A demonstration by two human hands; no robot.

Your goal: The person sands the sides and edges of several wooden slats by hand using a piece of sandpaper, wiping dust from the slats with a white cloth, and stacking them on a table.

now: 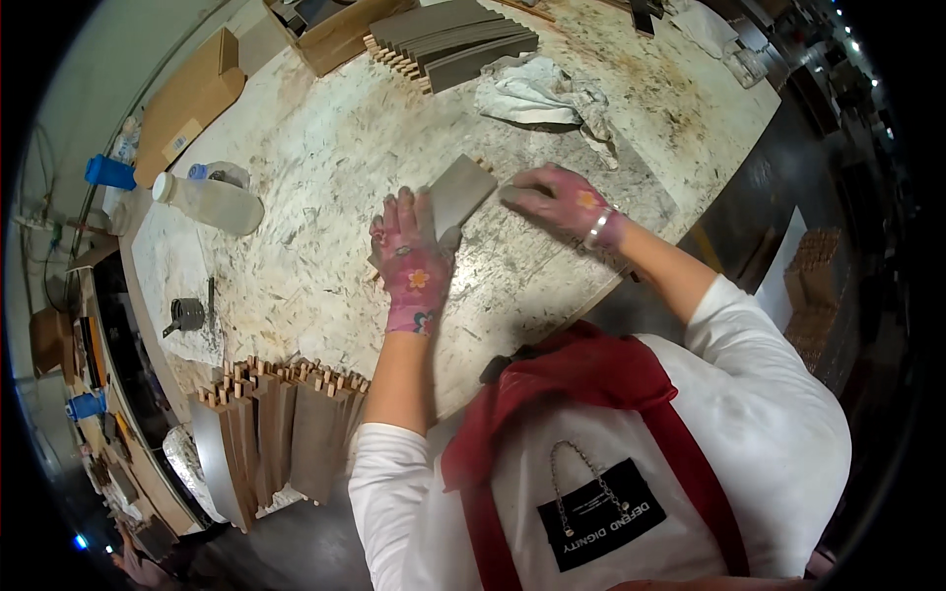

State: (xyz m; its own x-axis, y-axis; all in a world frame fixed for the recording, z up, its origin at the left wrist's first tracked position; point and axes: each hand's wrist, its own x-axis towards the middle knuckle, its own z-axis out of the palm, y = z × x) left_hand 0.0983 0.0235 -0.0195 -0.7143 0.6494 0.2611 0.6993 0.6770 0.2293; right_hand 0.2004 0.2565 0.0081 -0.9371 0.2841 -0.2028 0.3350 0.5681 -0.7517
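Note:
A flat grey-brown wooden panel point(463, 195) lies slantwise on the worktable, with a short peg showing at its far right end. My left hand point(412, 251), in a pink flowered glove, rests flat across the panel with its fingers stretched out. The panel's near left part is mostly hidden under it. Just right of the panel, my right hand point(564, 201), in a matching glove, is bent with its fingers together. Its fingertips look dark, and whatever they may hold is hidden. A crumpled white cloth point(537, 94) lies beyond my right hand.
The pale, stained worktable point(325, 167) carries a stack of grey panels point(453, 39) with pegs and an open cardboard box point(340, 39) at the back. To the left stand a cloudy plastic bottle point(219, 204) and a dark cup point(185, 314). Pegged panels point(276, 424) stand upright near left.

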